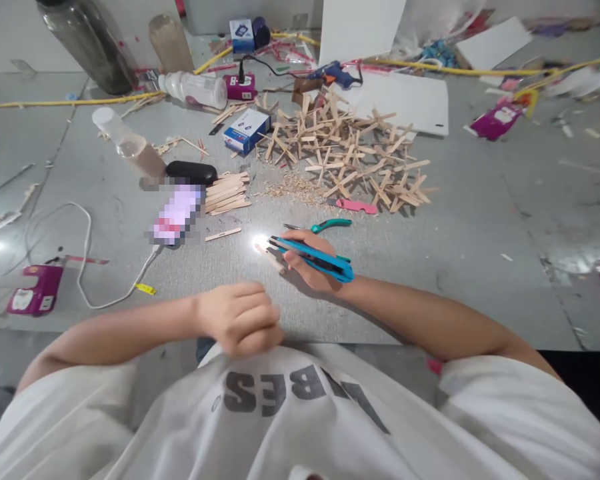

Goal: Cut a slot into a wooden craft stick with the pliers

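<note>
My right hand (313, 263) grips a blue utility knife (325, 259), its front end pointing left. Close to that end, short wooden stick pieces (273, 260) lie beside a bright glare spot on the table. My left hand (245, 317) is curled into a fist at the table's front edge, slightly blurred; its inner side is hidden. Behind my right hand lie green-handled pliers (333, 225), partly covered. One loose craft stick (223, 234) rests to the left, near a stack of craft sticks (227, 193).
A large pile of crossed craft sticks (345, 147) covers the back middle, with wood crumbs (295, 189) and a pink cutter (356, 206) before it. A phone (179, 213) with a white cable (87, 260), bottles (135, 150) and a glue gun (337, 75) stand or lie around.
</note>
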